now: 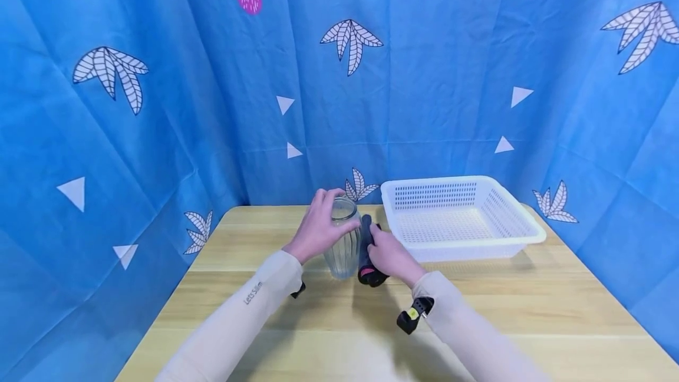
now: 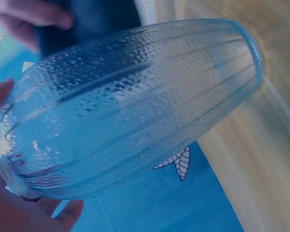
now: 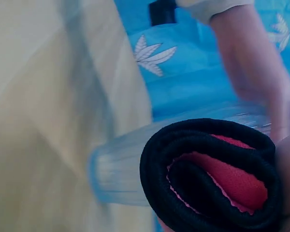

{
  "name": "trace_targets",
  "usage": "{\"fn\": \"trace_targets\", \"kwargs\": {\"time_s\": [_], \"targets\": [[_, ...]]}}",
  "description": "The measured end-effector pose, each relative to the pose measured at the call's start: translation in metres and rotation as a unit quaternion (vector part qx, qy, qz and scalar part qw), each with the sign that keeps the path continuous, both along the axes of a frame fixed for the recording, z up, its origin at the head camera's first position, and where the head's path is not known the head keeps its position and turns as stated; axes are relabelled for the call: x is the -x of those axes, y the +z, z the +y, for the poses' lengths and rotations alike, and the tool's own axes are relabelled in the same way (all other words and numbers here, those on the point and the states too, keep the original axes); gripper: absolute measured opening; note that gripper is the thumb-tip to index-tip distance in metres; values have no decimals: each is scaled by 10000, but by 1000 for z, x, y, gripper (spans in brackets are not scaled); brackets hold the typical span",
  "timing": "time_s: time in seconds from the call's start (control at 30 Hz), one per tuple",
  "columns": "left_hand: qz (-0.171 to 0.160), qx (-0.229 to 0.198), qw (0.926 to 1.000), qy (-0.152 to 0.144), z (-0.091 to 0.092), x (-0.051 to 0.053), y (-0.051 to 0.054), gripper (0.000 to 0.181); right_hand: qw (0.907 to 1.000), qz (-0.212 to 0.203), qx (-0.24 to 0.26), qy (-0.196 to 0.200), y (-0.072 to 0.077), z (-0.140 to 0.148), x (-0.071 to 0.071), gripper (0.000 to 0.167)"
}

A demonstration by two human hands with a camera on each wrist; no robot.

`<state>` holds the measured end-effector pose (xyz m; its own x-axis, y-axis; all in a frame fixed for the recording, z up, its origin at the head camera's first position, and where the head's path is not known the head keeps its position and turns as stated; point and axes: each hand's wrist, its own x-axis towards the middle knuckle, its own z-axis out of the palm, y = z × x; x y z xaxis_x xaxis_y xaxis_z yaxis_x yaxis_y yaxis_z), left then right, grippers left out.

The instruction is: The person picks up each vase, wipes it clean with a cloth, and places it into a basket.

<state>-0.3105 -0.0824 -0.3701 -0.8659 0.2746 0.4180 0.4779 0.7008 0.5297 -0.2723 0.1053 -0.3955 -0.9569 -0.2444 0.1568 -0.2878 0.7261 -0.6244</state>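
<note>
A clear, ribbed glass vase with a pebbled surface [image 1: 342, 255] is standing roughly upright at the middle of the far part of the table, tapering toward its base (whether that base is touching the wood, I cannot tell). Just beside it, on the person's right, a black fabric roll with a pink lining [image 1: 365, 246] is showing its coiled layers at the near end.

The vase's wall is letting the dark roll and the blue backdrop show through. Behind the roll and to its right, a white rectangular plastic basket [image 1: 467, 252] is sitting on the table, its slotted walls and mesh floor showing.

The left hand [image 1: 320, 230] is gripping the vase around its upper part, thumb and fingers spread only as wide as the glass, so most of the body is hanging below the grip. The right hand [image 1: 391, 254] is closing its fingers on the roll from the right side, with the coiled end projecting toward the person.

Pale sleeves [image 1: 239, 311] are covering both forearms, the pale wooden table [image 1: 530, 323] is spreading underneath, and a blue patterned curtain [image 1: 339, 117] is hanging around it.
</note>
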Motion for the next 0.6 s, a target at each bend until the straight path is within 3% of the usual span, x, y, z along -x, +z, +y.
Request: {"fn": "trace_targets", "kwargs": {"time_s": [0.13,0.23,0.37,0.6], "targets": [[105,140,9998,-57,-1,0,4,75,9980,618,-91,1,23,1,-5,53],[30,109,9998,-180,-2,1,6,72,9953,930,-268,-27,29,-1,-6,57],[-165,-107,9990,-393,-2,2,6,67,9934,992,-574,-96,19,-7,-6,58],[-199,-168,9988,-415,-1,2,3,68,9930,757,-858,-304,-19,-15,3,57]]}}
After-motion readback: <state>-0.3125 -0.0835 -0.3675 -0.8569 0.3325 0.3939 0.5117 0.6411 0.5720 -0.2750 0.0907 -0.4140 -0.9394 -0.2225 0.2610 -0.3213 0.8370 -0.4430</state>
